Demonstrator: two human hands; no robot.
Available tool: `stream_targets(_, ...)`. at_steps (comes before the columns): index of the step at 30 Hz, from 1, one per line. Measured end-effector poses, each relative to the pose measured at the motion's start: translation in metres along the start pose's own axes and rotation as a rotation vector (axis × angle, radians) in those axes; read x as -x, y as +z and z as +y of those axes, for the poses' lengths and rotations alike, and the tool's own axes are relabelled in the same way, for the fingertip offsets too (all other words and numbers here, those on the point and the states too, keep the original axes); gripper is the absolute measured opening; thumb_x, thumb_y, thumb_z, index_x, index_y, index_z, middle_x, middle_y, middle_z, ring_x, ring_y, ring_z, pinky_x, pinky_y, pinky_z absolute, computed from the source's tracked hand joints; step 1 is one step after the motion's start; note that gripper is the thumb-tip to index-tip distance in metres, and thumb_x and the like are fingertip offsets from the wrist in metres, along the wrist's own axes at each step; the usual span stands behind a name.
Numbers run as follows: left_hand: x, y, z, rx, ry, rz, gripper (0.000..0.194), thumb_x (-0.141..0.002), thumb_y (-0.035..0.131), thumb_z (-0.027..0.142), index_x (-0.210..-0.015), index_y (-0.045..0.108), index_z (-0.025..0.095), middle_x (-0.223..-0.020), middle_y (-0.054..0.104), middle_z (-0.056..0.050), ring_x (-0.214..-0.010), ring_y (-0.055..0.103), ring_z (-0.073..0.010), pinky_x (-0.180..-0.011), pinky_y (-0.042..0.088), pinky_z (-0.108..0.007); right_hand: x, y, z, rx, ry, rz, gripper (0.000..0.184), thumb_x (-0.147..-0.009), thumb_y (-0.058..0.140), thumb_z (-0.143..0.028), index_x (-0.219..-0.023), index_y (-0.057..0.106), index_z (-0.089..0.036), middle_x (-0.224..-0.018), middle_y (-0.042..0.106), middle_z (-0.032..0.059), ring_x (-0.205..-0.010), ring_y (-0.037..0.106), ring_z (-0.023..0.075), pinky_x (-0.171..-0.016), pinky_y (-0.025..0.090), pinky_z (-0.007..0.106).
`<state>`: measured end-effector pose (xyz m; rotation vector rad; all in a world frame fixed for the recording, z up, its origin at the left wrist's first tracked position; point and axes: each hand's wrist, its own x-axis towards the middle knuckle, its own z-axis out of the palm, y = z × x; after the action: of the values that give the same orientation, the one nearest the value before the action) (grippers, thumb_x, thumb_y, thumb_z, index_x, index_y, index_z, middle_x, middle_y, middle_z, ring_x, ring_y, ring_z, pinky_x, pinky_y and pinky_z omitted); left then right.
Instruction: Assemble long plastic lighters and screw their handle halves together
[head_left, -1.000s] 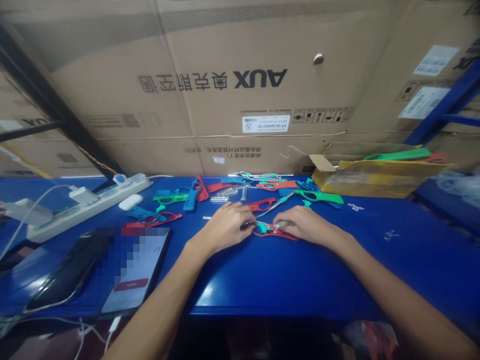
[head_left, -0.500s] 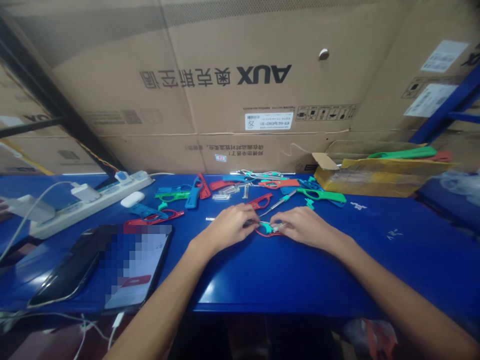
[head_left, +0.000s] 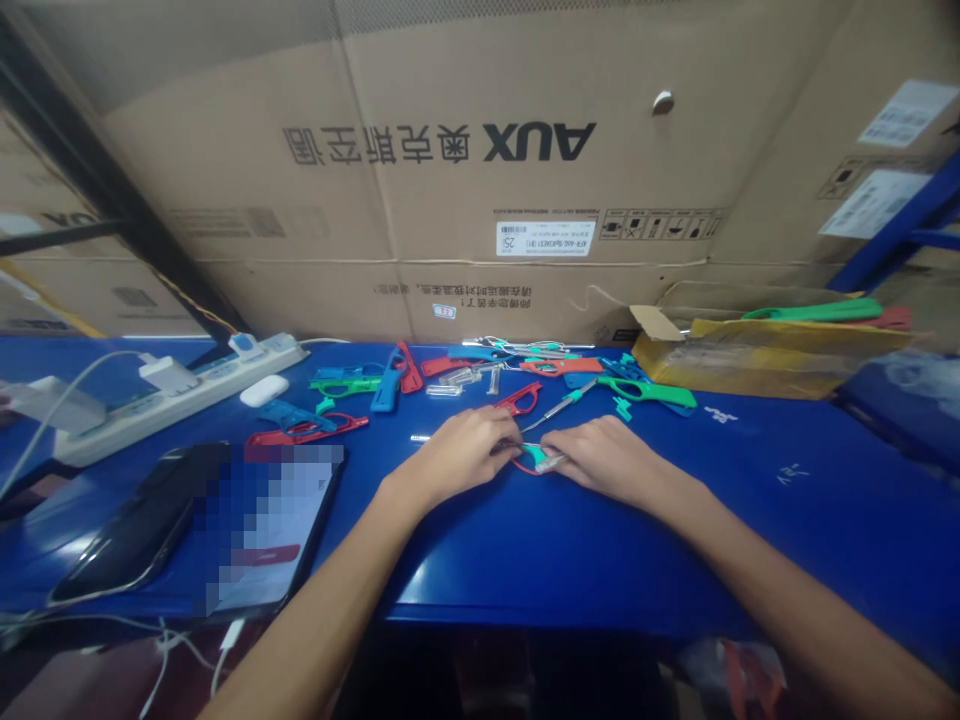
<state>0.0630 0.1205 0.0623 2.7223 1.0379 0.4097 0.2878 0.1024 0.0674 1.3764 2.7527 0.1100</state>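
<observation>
Both my hands rest on the blue table [head_left: 570, 560], fingers closed round one small piece between them. My left hand [head_left: 457, 455] pinches the left end of a red plastic handle shell [head_left: 523, 466]. My right hand [head_left: 600, 457] grips its right end, where a teal trigger part [head_left: 536, 455] and a short metal pin [head_left: 551, 462] show. Most of the red shell is hidden under my fingers. Just beyond my hands lie another red shell [head_left: 522, 399] and a teal-handled screwdriver [head_left: 562, 404].
Several red, blue and green handle shells and metal tubes [head_left: 450, 380] are scattered at the back. A cardboard tray [head_left: 757, 352] sits at the right. A power strip [head_left: 180, 390], a white earbud case [head_left: 264, 390] and two phones [head_left: 187, 525] lie left. Large cardboard boxes [head_left: 465, 170] wall the back.
My hands have drawn closer together over the red shell, covering more of it. The view has shifted slightly.
</observation>
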Motion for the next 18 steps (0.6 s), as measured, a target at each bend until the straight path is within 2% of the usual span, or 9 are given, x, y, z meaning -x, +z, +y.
stream_targets(4,0.000,0.001,-0.001,0.009,0.007,0.007,0.013,-0.097,0.058,0.023,-0.099,0.069,0.020,-0.105,0.070,-0.004,-0.096,0.066,-0.0193,-0.080,0.051,-0.031,-0.001,0.001,0.000,-0.027,0.028,0.008,0.020,-0.098,0.056,-0.035,-0.097,0.069,-0.019,-0.082,0.076,0.0071,-0.072,0.069,0.0206,-0.057,0.020,0.030)
stream_targets(8,0.000,0.002,-0.001,0.019,0.005,0.009,0.013,-0.097,0.057,0.023,-0.099,0.070,0.020,-0.105,0.070,-0.004,-0.096,0.066,-0.0190,-0.079,0.050,-0.030,0.000,0.001,0.005,-0.155,0.043,0.026,0.017,-0.096,0.060,-0.031,-0.106,0.071,-0.023,-0.086,0.077,0.0044,-0.077,0.070,0.0201,-0.059,0.025,0.028)
stream_targets(11,0.000,0.002,-0.001,0.025,0.001,0.007,0.013,-0.097,0.057,0.024,-0.100,0.070,0.020,-0.106,0.070,-0.003,-0.096,0.067,-0.0192,-0.081,0.050,-0.031,0.002,0.000,0.010,-0.195,0.043,0.019,0.016,-0.094,0.062,-0.027,-0.105,0.073,-0.024,-0.084,0.077,0.0033,-0.078,0.070,0.0204,-0.060,0.026,0.027)
stream_targets(18,0.000,0.003,-0.001,0.003,-0.001,0.015,0.013,-0.098,0.056,0.023,-0.098,0.068,0.020,-0.106,0.070,-0.002,-0.094,0.067,-0.0197,-0.078,0.049,-0.031,0.002,-0.001,0.005,-0.056,0.016,-0.029,0.018,-0.098,0.057,-0.027,-0.107,0.072,-0.022,-0.095,0.079,0.0062,-0.080,0.071,0.0218,-0.058,0.022,0.030)
